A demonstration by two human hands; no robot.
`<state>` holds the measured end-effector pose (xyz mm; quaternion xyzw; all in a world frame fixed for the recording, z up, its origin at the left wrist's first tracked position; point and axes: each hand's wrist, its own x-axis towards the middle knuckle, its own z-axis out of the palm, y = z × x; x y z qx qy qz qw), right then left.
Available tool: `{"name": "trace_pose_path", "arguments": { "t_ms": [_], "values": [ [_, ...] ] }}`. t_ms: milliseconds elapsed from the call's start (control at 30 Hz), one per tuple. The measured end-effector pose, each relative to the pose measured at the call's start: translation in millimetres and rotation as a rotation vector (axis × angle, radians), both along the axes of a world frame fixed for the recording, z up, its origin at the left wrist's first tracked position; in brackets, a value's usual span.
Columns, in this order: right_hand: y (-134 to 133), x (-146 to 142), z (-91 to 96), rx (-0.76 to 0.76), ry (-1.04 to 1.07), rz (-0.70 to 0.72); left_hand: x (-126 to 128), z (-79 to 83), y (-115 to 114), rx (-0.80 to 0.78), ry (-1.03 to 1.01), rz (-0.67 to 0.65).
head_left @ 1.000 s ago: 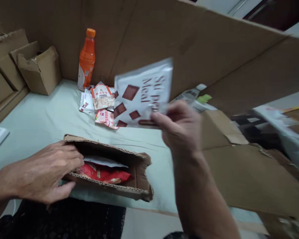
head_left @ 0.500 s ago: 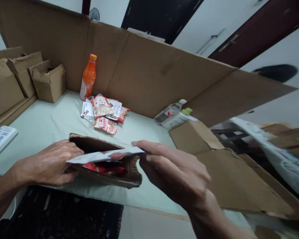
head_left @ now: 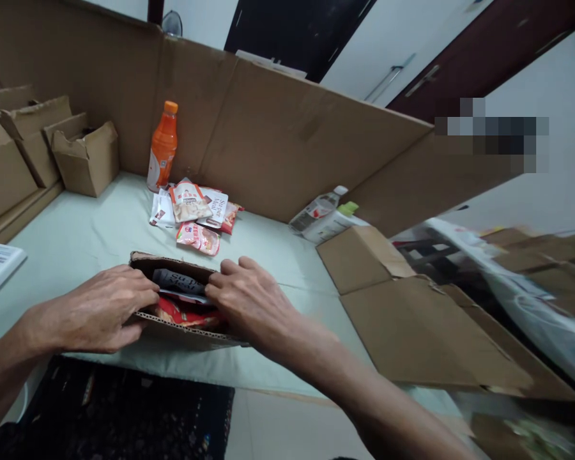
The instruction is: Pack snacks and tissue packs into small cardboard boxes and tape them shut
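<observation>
A small open cardboard box [head_left: 191,336] stands near the front of the table, its mouth facing up. My left hand [head_left: 103,308] is closed on the box's left side, with the fingers over the rim. Inside the box, a white packet [head_left: 178,281] printed "Super Meal" sits behind a red snack packet [head_left: 184,314]. My right hand [head_left: 249,295] reaches over the box's right end, its fingers curled round the right end of the white packet; the fingertips are partly hidden. Behind the box lies a pile of snack packets [head_left: 191,202].
An orange drink bottle [head_left: 163,147] stands by the cardboard wall [head_left: 268,134]. A clear bottle [head_left: 319,209] and a white bottle with a green cap [head_left: 333,225] lean at the right, beside a larger box [head_left: 402,326]. Several boxes [head_left: 89,160] line the left; a white device [head_left: 0,268] lies near them.
My right hand has moved left and down with the white packet, which went from lying across the box's top to inside it. My left hand stays on the box.
</observation>
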<state>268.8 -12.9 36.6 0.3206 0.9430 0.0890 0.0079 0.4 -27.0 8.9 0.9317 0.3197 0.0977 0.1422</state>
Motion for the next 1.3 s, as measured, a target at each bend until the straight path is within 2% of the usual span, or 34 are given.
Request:
{"name": "trace_pose_path", "arguments": {
  "t_ms": [100,200,300,367,467,533,700,800,900,967,1067,1133,1200,1300],
  "values": [
    [-8.7,18.6,6.0,0.044,0.224,0.020,-5.3,0.5,-3.1,0.088,-0.083,-0.014],
    [-21.0,56.7,-0.1,0.125,0.528,-0.040,-17.6,-0.6,-10.4,0.214,-0.204,0.048],
    [-35.5,86.3,-24.1,-0.003,0.640,-0.117,-30.8,-11.9,-17.7,0.231,-0.297,0.203],
    [-44.8,90.8,-46.5,-0.076,0.669,-0.150,-34.1,-25.3,-20.4,0.206,-0.355,0.296],
    [-54.3,78.9,-77.4,-0.014,0.789,-0.185,-28.2,-43.8,-21.9,0.184,-0.410,0.344],
    [-56.7,67.8,-90.8,0.039,0.848,-0.205,-21.2,-48.8,-22.2,0.182,-0.405,0.352],
    [-52.9,57.6,-98.4,-0.041,0.822,-0.082,-15.5,-38.4,-17.7,0.177,-0.285,0.333],
    [-48.4,62.6,-92.4,-0.147,0.830,-0.073,-17.1,-33.4,-9.8,0.141,-0.238,0.321],
    [-42.8,69.5,-82.1,-0.222,0.880,-0.082,-12.6,-36.6,-4.1,0.070,-0.306,0.360],
    [-36.3,72.5,-75.0,-0.152,0.936,-0.111,-5.5,-41.7,-5.1,0.094,-0.366,0.430],
    [-22.7,72.5,-70.1,0.016,0.942,-0.174,4.7,-50.1,-12.7,0.266,-0.414,0.546],
    [-15.3,70.7,-73.8,-0.010,0.823,-0.123,7.4,-55.2,-17.5,0.362,-0.425,0.604],
    [-13.1,70.0,-82.0,-0.123,0.671,-0.033,6.0,-60.3,-18.7,0.360,-0.417,0.573],
    [-17.2,74.2,-94.2,-0.206,0.535,0.005,0.3,-68.3,-13.2,0.279,-0.428,0.416]
  ]
}}
